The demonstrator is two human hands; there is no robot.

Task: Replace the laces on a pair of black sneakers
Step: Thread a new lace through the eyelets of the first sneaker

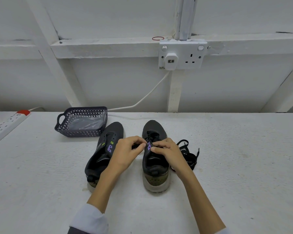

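While left hand, right hand at lace of sneaker, wide tabletop beyond.

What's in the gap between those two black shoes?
The head view shows the person's left hand and forearm crossing the gap between the left sneaker and the right sneaker, pinching a lace; nearer the heels, only bare white table.

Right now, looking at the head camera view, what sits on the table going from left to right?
White power strip → dark basket → unlaced sneaker → partly laced sneaker → loose black lace.
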